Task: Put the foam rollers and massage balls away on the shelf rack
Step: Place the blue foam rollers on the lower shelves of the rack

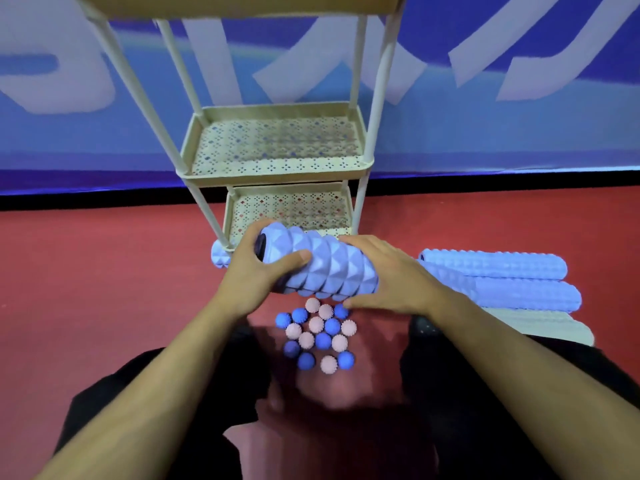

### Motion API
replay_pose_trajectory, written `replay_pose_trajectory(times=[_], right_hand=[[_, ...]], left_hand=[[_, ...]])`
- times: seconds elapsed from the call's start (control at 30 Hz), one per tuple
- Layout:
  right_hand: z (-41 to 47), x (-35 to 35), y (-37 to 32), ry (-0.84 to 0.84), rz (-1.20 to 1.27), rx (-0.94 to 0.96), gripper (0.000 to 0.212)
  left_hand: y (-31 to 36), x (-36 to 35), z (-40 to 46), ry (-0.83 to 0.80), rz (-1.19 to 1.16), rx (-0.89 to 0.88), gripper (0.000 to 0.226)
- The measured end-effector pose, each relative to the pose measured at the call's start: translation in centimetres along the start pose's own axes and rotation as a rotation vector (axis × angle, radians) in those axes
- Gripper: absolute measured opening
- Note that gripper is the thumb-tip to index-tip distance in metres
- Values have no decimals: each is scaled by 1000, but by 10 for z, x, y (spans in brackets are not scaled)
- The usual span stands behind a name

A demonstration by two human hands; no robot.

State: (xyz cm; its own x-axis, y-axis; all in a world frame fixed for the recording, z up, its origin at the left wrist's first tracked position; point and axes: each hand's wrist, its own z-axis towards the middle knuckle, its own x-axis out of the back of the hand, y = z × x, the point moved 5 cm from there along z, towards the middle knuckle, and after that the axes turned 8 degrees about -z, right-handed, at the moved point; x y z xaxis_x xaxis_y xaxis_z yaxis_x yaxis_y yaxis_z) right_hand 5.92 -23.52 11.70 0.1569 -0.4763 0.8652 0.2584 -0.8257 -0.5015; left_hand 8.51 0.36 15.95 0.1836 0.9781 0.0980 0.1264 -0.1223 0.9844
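Spiky massage balls [317,336], small blue and pink rubber spheres, lie bunched together on the red floor [104,306] nearest the person, between the two dark-trousered knees. Just beyond and above them, a pale blue foam roller with a ridged, pyramid-patterned surface [320,268] is held crosswise off the floor. The left hand [256,271] wraps its dark-cored left end, thumb lying across the front. The right hand [384,275] clasps the right part, fingers curved over the top and thumb underneath, so the roller spans both grips. To the right, three more long blue foam rollers [502,282] lie side by side on the floor, beside a cream ribbed one [540,327]. Farther on stands the cream metal shelf rack with perforated trays [277,147]; another blue roller end [220,259] pokes out beside its front left leg. A blue banner wall [519,116] rises behind.
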Motion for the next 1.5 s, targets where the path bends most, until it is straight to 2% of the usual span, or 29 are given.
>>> replay_pose_trajectory(times=[0.33,0.4,0.5,0.57,0.63,0.73,0.87,1.0,1.13,1.23,1.37,1.5], right_hand=[[30,-27,7,-195,-191,8,114],[31,-32,13,-233,-184,-13,105],[32,-39,10,-257,-173,-63,76],[32,-47,8,-316,-125,-125,57],[32,-58,9,-365,-144,-139,48],[36,-75,17,-359,-245,-149,63],[41,-97,38,-415,-301,-232,83],[42,-122,47,-472,-287,-389,73],[40,-156,65,-494,-238,-518,79],[47,-171,75,-460,-194,-592,76],[71,-183,73,-387,-126,-610,76],[86,-185,66,-378,-146,-612,79]], left_hand=[[-34,74,1,79,-112,100,66],[-42,85,3,70,-138,119,66],[-56,94,6,11,-168,182,63],[-67,97,9,-27,-147,228,56],[-77,103,12,-28,-71,247,54],[-92,113,19,-4,114,241,76],[-110,123,27,16,355,236,71],[-129,134,26,9,456,265,66],[-149,149,25,40,479,321,67],[-162,151,26,79,408,365,65],[-184,156,42,104,351,472,63],[-199,160,79,43,407,514,64]])
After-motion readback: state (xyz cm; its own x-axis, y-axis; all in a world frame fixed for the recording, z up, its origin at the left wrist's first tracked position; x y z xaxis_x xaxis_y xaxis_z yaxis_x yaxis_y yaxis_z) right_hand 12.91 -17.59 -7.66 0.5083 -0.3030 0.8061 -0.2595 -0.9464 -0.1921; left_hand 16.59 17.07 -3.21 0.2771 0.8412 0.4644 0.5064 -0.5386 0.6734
